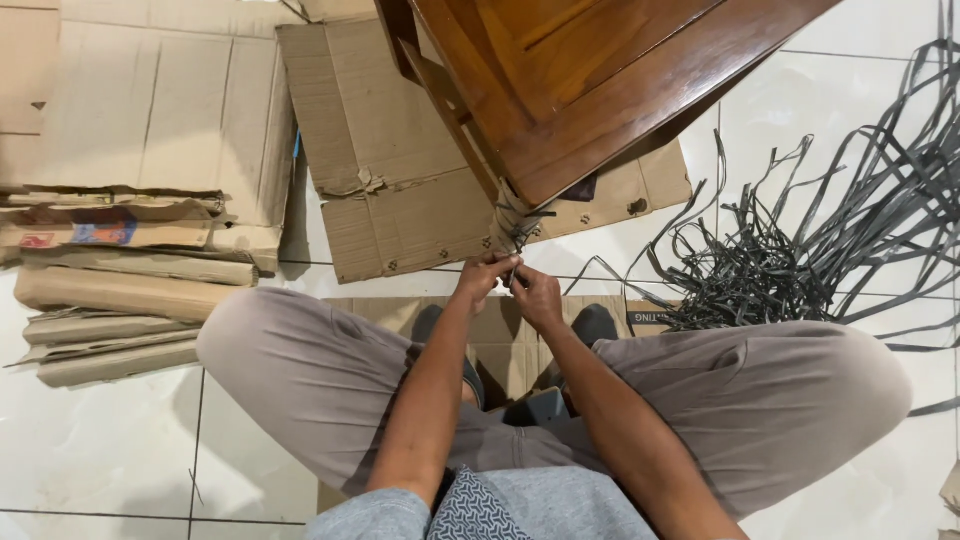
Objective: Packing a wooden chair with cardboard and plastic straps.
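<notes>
Strap [519, 232], thin and black, is wound around the corner of a wooden furniture panel [590, 80] at 12 o'clock, knot not finished by the look of it. Left hand [483, 278] pinches closed on the strap end; right hand [535, 295] pinches closed beside it, fingertips touching. Flat cardboard stack [120, 250] at 9 o'clock, cardboard sheet [400, 190] under the panel. Loose strap pile [800, 260] at 3 o'clock, unused. Person sits cross-legged on white tiled floor [100, 450].
</notes>
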